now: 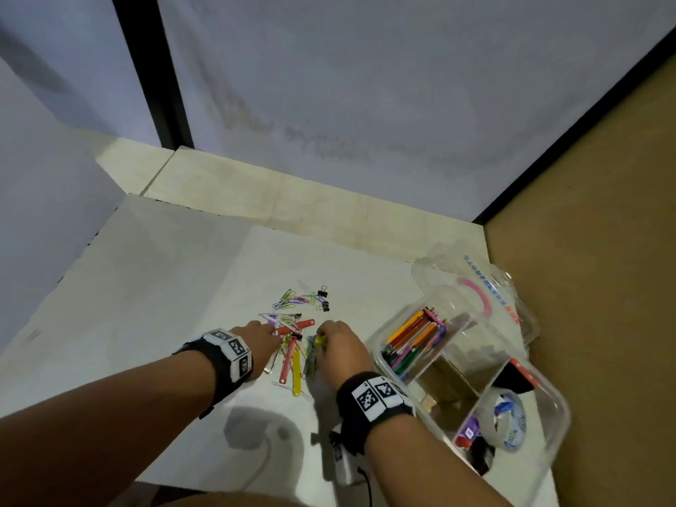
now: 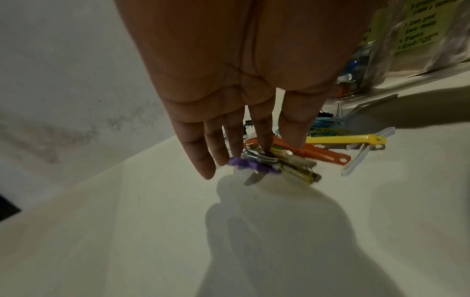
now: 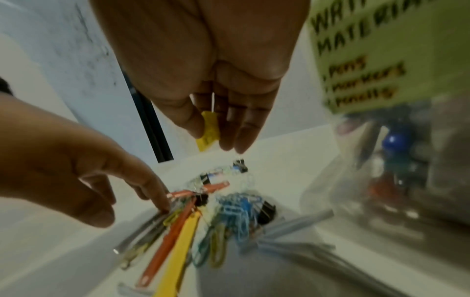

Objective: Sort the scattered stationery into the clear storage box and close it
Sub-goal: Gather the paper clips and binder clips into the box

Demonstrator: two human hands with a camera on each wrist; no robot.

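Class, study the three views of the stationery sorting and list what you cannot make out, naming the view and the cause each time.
1. Left hand fingertips: head view, hidden by the hand's back.
2. Small yellow item in the right hand: right wrist view, motion blur hides what it is.
3. Clear storage box near corner: head view, cut off by the edge.
4. Paper clips: head view, too small to count.
5. Green label: left wrist view, blurred writing.

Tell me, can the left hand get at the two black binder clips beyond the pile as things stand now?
Probably yes. The black binder clips lie uncovered on the table, just beyond the left hand, whose fingers rest on the nearer pile; nothing stands between.
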